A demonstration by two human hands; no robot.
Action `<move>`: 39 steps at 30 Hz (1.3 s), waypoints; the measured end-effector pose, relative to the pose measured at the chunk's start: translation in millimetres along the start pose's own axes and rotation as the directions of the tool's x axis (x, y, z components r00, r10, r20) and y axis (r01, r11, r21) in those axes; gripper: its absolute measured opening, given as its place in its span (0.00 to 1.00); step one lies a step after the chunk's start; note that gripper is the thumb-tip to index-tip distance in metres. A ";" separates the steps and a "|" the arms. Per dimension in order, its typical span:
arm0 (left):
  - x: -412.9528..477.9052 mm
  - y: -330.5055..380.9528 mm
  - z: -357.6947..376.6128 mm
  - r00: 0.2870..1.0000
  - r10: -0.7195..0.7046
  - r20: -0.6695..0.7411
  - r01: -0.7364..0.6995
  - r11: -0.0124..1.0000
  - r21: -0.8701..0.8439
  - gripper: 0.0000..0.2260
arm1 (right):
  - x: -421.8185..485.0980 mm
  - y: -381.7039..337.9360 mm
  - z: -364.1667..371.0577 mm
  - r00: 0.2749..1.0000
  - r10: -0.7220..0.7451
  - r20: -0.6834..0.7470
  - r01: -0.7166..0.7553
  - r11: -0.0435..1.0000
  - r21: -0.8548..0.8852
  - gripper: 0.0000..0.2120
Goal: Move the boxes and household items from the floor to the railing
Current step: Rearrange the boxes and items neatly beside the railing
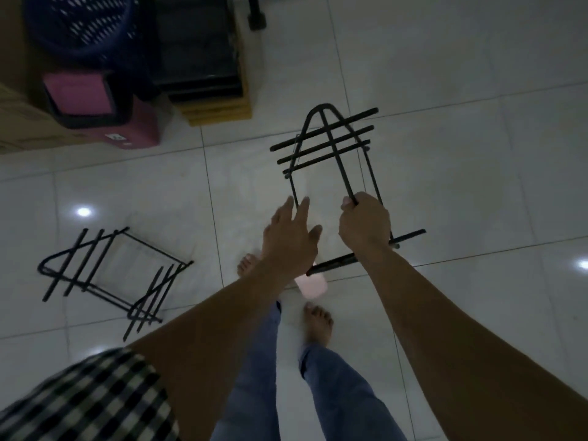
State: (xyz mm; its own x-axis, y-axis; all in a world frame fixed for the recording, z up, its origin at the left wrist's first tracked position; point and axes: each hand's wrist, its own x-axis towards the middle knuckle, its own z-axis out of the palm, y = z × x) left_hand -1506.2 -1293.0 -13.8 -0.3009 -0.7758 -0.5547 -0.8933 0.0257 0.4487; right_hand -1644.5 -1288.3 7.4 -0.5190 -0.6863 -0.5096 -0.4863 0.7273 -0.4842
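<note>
A black metal wire rack (327, 144) hangs in the air over the white tiled floor at centre. My right hand (364, 226) grips one of its thin rods near the lower end. My left hand (291, 240) is beside the rack's left rod with fingers spread and straight, holding nothing. A second black metal rack (108, 275) lies on its side on the floor at the left. Below my hands, a small pale pink object (313, 286) shows on the floor; what it is cannot be told.
At the upper left stand a dark blue perforated basket (86, 27), a pink bin with a black rim (95, 97), a cardboard box (19, 122) and a black shelf on a yellow crate (219, 106). My bare feet (318, 324) stand on the tiles.
</note>
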 end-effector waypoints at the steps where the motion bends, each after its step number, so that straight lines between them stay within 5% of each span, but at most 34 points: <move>1: 2.7 -1.2 0.1 0.998 -0.001 0.067 0.005 0.998 -0.055 0.28 | 6.4 -8.4 -0.6 1.000 0.017 -0.016 -0.016 0.999 0.034 0.12; 6: 19.1 -3.0 -17.3 0.965 0.133 0.225 -0.091 0.978 -0.188 0.34 | 48.8 -61.4 -5.8 0.993 0.106 -0.059 -0.095 0.981 0.168 0.10; 12: 82.6 5.0 -85.6 0.956 0.195 0.220 -0.208 0.978 0.034 0.32 | 100.9 -135.9 -1.4 0.989 0.116 -0.096 -0.093 0.971 0.220 0.10; 22: 212.5 20.5 -138.2 0.995 0.026 0.098 -0.042 0.985 0.167 0.19 | 207.0 -214.9 23.3 0.991 0.066 -0.118 -0.020 0.935 0.355 0.10; 31: 389.4 14.3 -124.0 0.966 -0.229 0.117 0.196 0.950 0.243 0.23 | 385.8 -230.8 89.0 1.000 0.009 -0.009 -0.007 0.964 0.267 0.10; 35: 465.3 9.2 -115.5 0.954 -0.252 0.160 0.211 0.949 0.236 0.19 | 454.9 -231.7 114.7 0.999 -0.046 0.024 0.039 0.972 0.233 0.09; 39: 516.7 1.3 -108.1 0.969 -0.239 0.054 0.226 0.958 0.176 0.18 | 503.3 -241.2 132.1 0.991 -0.119 0.061 0.101 0.965 0.241 0.10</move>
State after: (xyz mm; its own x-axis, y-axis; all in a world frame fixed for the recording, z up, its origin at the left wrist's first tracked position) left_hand -1626.8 -1762.0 -224.0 -0.0962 -0.7241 -0.6830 -0.9827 -0.0400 0.1809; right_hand -1695.6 -1809.6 -226.3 -0.4130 -0.7670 -0.4910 -0.3526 0.6318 -0.6903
